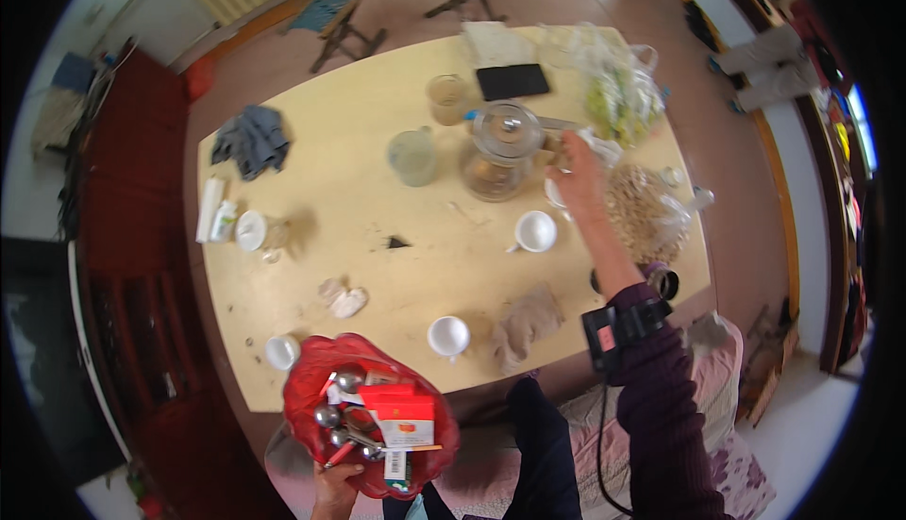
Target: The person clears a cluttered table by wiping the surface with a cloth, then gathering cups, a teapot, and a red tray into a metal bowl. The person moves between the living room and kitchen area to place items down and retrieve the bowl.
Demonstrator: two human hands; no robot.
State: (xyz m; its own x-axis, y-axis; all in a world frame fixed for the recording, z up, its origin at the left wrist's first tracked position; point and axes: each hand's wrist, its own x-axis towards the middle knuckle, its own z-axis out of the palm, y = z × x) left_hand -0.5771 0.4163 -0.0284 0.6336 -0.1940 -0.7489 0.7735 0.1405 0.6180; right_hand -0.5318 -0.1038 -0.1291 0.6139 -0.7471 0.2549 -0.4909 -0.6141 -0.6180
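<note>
My left hand (334,488) grips the lower rim of a red leaf-shaped bowl (303,389), held at the near table edge. Inside it lie red-and-white boxes (405,417), several shiny metal balls (350,378) and a cigarette (417,448). Over the table's right half, my right hand (582,173) is beside the handle of a lidded glass teapot (497,166). A white cup (553,194) shows partly under that hand; whether the fingers hold anything is unclear. Another white cup (536,230) stands just nearer to me, and a third (448,336) is by the front edge.
Peanuts in a plastic bag (640,215) border my right forearm. Beyond them sits a bag of greens (619,99). Glass cups (412,157) stand left of the teapot, a black phone (513,82) behind it. A beige cloth (527,325) and grey cloth (253,141) lie on the table.
</note>
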